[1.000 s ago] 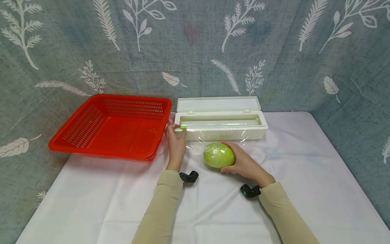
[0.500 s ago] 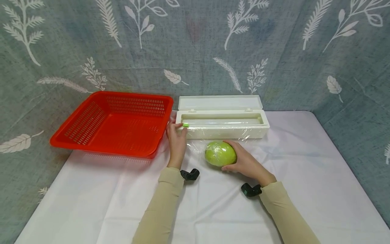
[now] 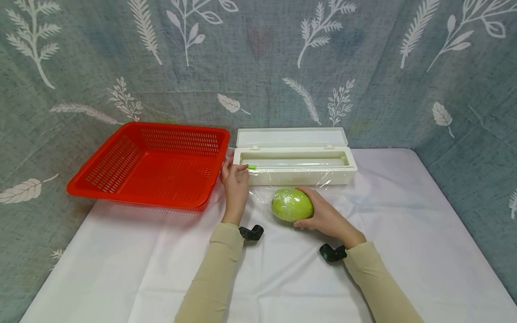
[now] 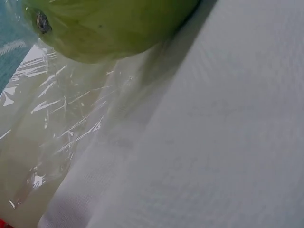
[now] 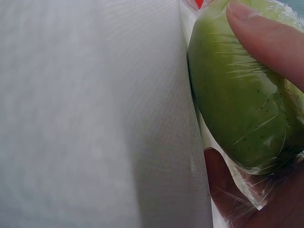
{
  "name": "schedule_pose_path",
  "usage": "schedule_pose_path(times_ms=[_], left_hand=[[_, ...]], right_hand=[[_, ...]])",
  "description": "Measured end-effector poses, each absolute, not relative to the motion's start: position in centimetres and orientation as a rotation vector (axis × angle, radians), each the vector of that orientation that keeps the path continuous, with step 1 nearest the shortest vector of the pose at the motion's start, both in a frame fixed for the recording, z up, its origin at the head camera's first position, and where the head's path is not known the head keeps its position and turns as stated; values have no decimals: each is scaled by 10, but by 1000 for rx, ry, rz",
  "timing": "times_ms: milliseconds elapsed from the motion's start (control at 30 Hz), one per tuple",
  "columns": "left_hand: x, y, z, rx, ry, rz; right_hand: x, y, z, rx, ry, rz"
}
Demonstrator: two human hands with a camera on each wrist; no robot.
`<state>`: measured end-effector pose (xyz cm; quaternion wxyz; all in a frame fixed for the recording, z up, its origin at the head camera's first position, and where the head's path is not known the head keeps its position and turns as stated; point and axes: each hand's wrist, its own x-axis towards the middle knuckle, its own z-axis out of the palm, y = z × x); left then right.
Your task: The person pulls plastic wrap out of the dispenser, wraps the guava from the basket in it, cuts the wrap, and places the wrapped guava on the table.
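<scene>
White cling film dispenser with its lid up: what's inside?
Inside the white cling film dispenser lies a pale, shiny roll, probably of film; clear film stretches from its front to the green fruit. What lies under the roll is hidden.

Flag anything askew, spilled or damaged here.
No spill or clear damage shows. The red basket seems to jut past the left edge of the table, so looks poorly placed. The clear film between the fruit and white box is creased, not smooth.
</scene>
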<state>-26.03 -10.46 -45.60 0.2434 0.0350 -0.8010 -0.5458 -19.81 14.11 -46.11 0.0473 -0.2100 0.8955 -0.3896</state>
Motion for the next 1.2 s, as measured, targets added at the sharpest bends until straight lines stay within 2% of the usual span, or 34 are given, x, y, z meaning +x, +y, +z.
schedule_pose_path(times_ms=[233,600,1200], left_hand=[[-260,-105,-455,-76,-2248,-1198],[-258,-103,-446,-166,-2265,-926],[-259,-100,-446,-235,-2261,-914]], right_hand=[[-198,141,-461,-640,2731,-1188],[-198,144,-463,-642,2740,-1192],[-199,142,-463,-637,2722,-1212]])
